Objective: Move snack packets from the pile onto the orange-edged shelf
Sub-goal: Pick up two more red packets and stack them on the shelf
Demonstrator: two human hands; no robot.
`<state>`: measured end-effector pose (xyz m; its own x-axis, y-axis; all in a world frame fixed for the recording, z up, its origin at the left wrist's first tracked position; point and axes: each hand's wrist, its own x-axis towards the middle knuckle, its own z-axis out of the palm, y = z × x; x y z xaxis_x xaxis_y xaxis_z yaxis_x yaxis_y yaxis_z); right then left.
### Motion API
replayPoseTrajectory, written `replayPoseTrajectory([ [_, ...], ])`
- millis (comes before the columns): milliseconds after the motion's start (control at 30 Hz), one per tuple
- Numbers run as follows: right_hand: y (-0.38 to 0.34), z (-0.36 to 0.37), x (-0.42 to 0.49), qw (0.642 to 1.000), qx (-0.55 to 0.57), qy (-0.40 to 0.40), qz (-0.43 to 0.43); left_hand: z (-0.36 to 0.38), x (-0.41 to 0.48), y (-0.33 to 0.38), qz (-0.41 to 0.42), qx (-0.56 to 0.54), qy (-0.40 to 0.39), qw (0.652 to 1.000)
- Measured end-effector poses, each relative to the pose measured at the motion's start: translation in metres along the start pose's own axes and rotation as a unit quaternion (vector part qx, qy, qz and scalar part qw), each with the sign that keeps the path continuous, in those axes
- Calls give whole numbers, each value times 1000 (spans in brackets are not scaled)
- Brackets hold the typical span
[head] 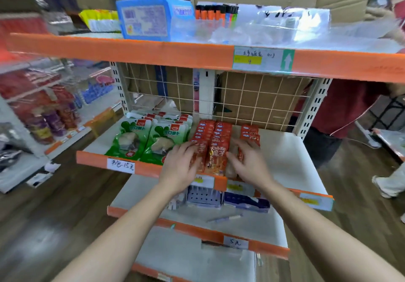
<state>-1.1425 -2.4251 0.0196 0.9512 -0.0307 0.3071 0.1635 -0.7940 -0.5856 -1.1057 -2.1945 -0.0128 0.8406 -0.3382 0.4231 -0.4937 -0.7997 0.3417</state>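
Orange-edged shelf [122, 164] at twelve o'clock, waist-high amid shop racking. Left hand [178, 167] and right hand [248, 165], grips pressed flat against the red snack packets [213, 150], apparently squaring the rows. Green packets [140, 141] at ten o'clock. Pile unseen.

Under my fingers [192, 150] the red snack packets [215, 150] are glossy plastic film. At centre left, the green packets [129, 141] show the same sheen. The shelf [282, 154] is smooth, matt white metal. Behind it: wire mesh [252, 97] and matt cardboard boxes [263, 106]. The floor [43, 216] looks like wood.
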Motion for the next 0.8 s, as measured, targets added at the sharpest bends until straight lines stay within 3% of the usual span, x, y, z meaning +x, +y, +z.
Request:
replayPoseTrajectory([
  [200,-72,53,20,987,-64,-78,-128,-40,-37,-59,-82,80,29,993],
  [600,-248,224,47,933,-78,-137,-324,-154,-144,-215,-232,166,71,956],
  [800,-348,316,52,924,-58,-162,-340,-213,-197,-312,-294,187,57,936],
])
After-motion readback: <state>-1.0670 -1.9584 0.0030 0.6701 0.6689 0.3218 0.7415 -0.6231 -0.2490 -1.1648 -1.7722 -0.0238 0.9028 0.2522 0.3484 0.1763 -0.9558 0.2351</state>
